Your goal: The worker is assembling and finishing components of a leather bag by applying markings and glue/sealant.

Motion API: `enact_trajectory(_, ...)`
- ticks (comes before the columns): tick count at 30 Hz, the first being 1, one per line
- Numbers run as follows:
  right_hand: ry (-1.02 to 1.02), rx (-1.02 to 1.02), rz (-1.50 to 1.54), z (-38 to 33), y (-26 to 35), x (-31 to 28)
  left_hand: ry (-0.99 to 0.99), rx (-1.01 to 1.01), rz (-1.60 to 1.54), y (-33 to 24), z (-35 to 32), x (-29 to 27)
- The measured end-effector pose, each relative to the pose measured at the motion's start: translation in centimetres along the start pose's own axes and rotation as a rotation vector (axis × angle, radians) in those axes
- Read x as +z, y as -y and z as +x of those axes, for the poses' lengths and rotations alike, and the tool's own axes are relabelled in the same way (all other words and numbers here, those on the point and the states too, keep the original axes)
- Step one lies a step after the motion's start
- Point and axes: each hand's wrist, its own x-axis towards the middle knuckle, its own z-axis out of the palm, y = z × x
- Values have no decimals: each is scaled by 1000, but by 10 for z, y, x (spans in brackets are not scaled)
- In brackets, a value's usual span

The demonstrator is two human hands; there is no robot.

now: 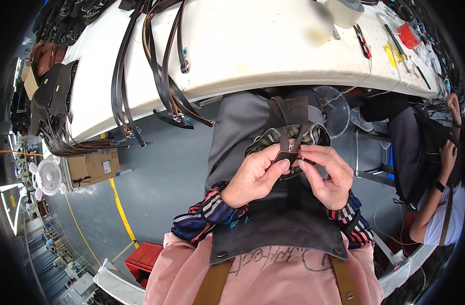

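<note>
A dark bag (314,133) with a zippered opening and a camouflage-patterned lining rests in my lap. Its brown strap (279,109) runs up over my knees. With thumb and fingers, my left hand (255,178) pinches a dark leather strap end (287,156) at the bag's mouth. Close beside it, my right hand (330,175) has its thumb and forefinger pressed together at the edge of the same strap area. What lies between the right fingertips is too small to make out. A small shiny metal piece (291,147) shows between the two hands.
Ahead stands a white table (253,46) with long dark straps (164,76) hanging over its edge. Red-handled cutters (364,43) and a red tape roll (408,36) lie at right. Another person (436,168) sits at right. A cardboard box (92,168) and fan (49,177) stand left.
</note>
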Motion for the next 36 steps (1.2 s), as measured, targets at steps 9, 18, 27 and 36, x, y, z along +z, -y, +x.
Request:
enact_trajectory(9, 83, 87, -122, 24, -18, -11, -21, -116, -253, -27, -4, -6)
enact_trajectory(18, -123, 10, -364, 36, -73, 8, -442, 361, 379, -23, 56, -47)
enact_trajectory(27, 150, 334, -84, 50, -95, 12, 1, -73, -130, -1, 106, -78)
enact_trajectory(36, 114, -119, 24, 34, -18, 39, 20, -249, 80, -20, 59, -83)
